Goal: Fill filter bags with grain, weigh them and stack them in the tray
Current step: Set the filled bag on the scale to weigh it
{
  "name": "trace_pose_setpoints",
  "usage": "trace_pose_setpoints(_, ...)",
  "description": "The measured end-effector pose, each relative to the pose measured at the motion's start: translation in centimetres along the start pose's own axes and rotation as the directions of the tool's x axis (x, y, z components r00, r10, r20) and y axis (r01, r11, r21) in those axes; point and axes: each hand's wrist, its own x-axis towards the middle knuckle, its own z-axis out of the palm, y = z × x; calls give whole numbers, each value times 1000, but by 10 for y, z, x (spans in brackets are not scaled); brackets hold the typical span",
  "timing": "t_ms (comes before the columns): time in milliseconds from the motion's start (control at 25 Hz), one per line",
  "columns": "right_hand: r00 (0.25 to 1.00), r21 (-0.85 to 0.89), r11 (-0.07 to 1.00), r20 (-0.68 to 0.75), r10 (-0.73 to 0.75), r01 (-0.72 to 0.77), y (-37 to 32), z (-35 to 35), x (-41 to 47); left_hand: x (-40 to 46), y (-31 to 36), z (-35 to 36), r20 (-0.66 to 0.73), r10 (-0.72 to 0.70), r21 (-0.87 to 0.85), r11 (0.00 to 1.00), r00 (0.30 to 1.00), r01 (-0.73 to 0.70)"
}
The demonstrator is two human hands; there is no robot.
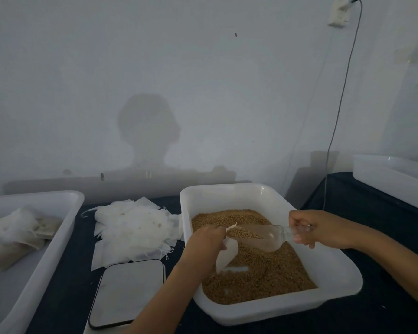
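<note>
While the left hand (206, 239) pinches the mouth of a white filter bag (227, 255) over the grain tub (336, 283), the right hand (316, 229) grips the handle of a clear scoop (258, 236), its fingers curled round it; the scoop is loaded with grain (263, 273) and its lip sits right at the bag's opening, so the step in hand looks like pouring a measure into the bag. The bag hangs limp below the left hand, its lower end touching the grain; it seems thin, soft and almost weightless when empty, likely to fold shut unless its rim is held apart, so the place to hold it is at the top edge, on either side of the mouth; once filled it should sag and grow heavier, and want support from beneath. The grain is loose and will run freely, so a steady tilt matters; spill would fall back into the tub. A heap of empty bags (133, 227) lies on the dark desk (381, 295) just left of the tub; a flat scale (128, 290) sits in front of that heap, nothing on it; further left, a white tray (46, 249) holds a few filled bags (17, 237). Weighing and stacking of this bag are not yet done.
</note>
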Motion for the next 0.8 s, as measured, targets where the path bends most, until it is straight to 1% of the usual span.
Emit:
trace_pose_setpoints(160,1000,-94,995,-3,27,-28,-6,-3,1,-1,1,-2,-22,34,17,999,999,-34)
trace_pose_setpoints(320,998,-313,948,8,61,-56,-17,-10,2,-6,0,-3,-58,60,14,998,996,-60)
trace_pose_setpoints(440,996,-409,911,32,81,-61,-28,-15,6,-8,2,-6,-72,85,0,996,994,-85)
trace_pose_setpoints(560,994,-463,885,53,92,-57,-37,-19,10,-9,2,-8,-69,98,-8,995,993,-99)
trace_pose_setpoints(800,993,-490,870,61,98,-56,-43,-21,14,-10,3,-10,-67,93,-34,995,993,-95)
